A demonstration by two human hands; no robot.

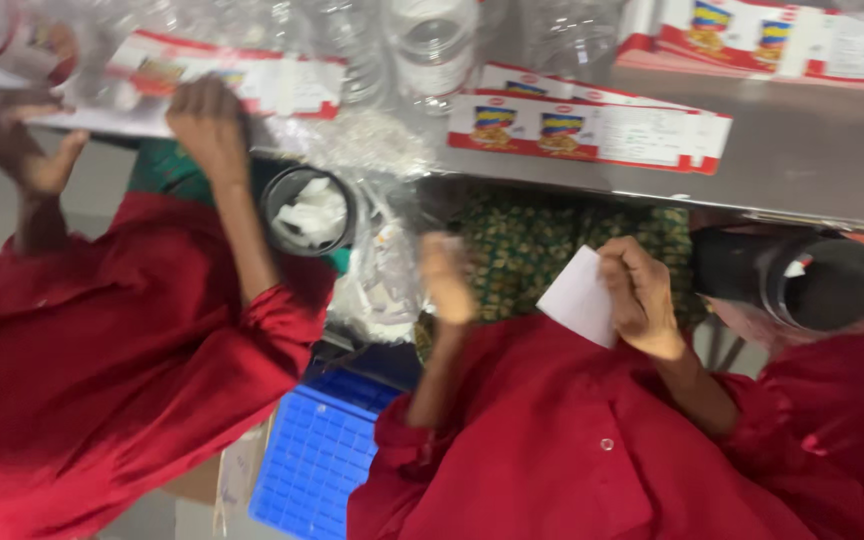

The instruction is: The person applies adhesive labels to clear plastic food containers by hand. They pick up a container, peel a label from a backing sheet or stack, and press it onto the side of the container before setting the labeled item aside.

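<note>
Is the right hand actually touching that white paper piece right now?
Touching. The head view shows the right hand with its fingers curled over the upper right edge of the white paper piece, no gap between them. The left hand is blurred, apart from it.

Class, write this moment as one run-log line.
right hand holds white paper slip | left hand raised, blurred, grip unclear | ahead: steel table with red-edged printed cards | beside: co-worker's hand at table

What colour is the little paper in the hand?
White. The right hand holds the small paper; the head view shows it best.
</note>
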